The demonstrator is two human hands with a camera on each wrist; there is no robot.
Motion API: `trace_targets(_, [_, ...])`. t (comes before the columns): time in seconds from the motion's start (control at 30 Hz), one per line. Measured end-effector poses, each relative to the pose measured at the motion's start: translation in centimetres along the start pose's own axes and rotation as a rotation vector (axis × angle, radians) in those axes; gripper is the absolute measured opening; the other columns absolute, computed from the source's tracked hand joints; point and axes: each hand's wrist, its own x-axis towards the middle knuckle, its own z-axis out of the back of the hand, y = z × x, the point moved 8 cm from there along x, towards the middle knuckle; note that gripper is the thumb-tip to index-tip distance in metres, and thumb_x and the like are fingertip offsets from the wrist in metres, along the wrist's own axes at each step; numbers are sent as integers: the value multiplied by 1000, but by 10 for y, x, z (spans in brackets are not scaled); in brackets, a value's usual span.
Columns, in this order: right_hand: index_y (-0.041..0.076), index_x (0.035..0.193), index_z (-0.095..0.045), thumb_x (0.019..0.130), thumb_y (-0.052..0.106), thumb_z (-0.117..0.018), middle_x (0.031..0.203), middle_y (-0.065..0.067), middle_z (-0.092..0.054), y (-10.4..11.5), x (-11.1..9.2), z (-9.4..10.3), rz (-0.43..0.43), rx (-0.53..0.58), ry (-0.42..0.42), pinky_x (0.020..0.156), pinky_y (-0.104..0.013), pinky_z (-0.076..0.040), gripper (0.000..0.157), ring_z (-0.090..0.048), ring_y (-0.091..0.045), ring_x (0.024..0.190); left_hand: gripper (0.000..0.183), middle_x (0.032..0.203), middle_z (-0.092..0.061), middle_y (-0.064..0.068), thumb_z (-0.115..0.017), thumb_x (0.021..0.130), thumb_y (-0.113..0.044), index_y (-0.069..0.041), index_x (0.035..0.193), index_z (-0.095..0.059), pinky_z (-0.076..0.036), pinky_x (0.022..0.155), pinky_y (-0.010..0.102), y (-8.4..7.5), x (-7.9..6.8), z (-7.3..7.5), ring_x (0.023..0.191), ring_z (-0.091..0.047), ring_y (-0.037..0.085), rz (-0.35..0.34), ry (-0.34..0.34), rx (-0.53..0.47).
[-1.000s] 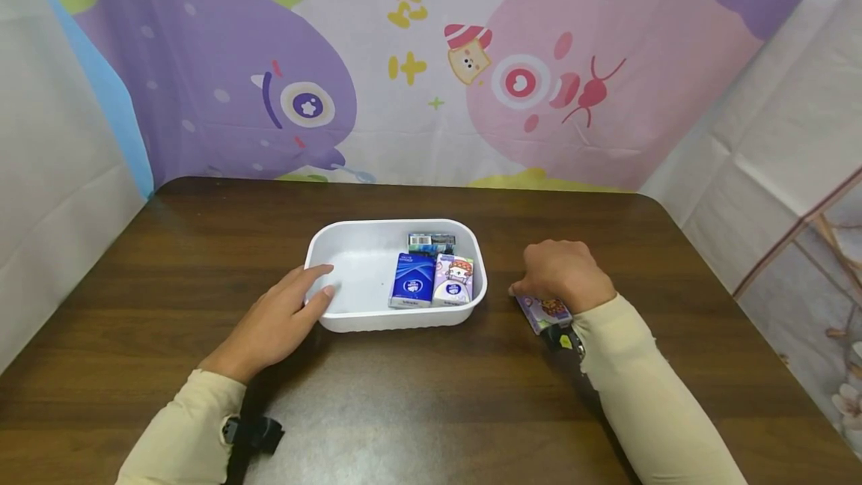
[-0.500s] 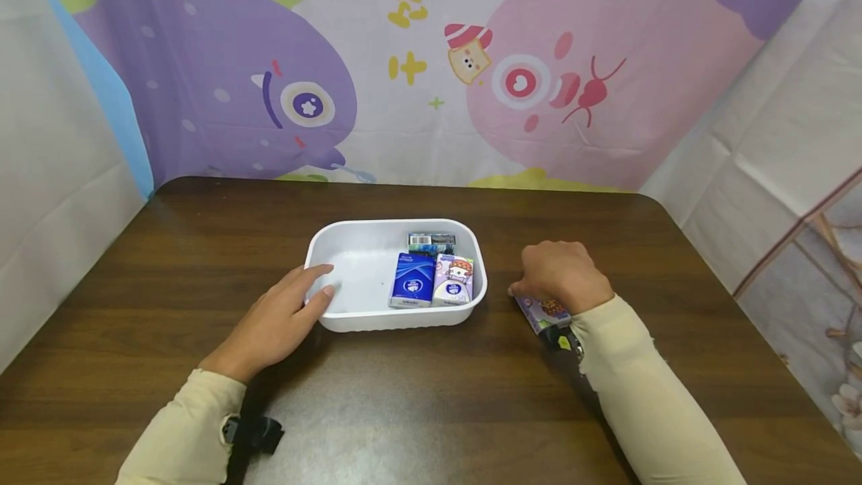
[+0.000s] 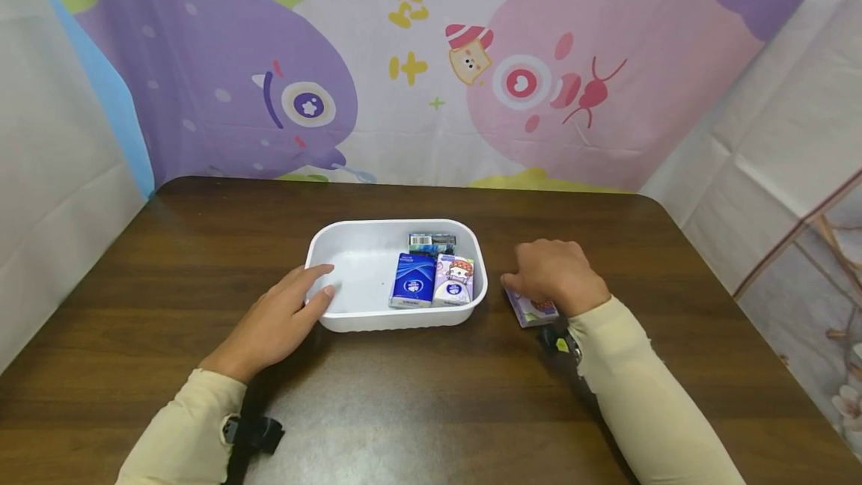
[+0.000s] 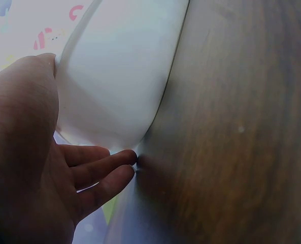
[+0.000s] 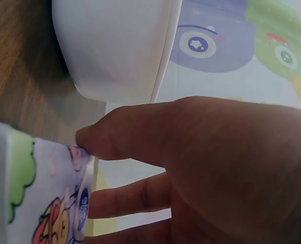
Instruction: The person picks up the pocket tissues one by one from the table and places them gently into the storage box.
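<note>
My left hand [image 3: 276,320] holds the left end of a white plastic basket [image 3: 357,322], thumb and index finger reaching over the rim. The left wrist view has its other fingers [image 4: 102,170] against the outside near the table. To the right of the basket, my right hand [image 3: 562,275] pinches a purple cartoon-printed tissue pack [image 3: 527,310], which it partly covers from above. In the right wrist view, the thumb [image 5: 109,137] is at one edge of that pack and the fingers are at its end. Inside the basket lie a blue tissue pack [image 3: 412,281] and a pale cartoon tissue pack [image 3: 453,281].
A small green-and-blue pack [image 3: 432,243] with a barcode lies at the basket's back right. Everything stands on a dark wooden table [image 3: 404,403]. A printed cartoon curtain [image 3: 417,141] hangs behind the far edge, with pale cloth on both sides.
My right hand has shifted slightly left toward the basket, and the purple tissue pack has come with it. The left hand and the basket stay in place.
</note>
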Motion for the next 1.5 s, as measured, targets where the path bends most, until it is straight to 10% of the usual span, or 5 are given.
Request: trace_targets(1.5, [7,118,-68,95,51,-60,101,-9,-71,9,-1,23,23,123,-281,78,-52,-52,51,-62,-25,82,58,153,-41,18,-42,105,-51,-13,149,-47,-34,105,66,1,0,-1,136,-43,41,12,9,0])
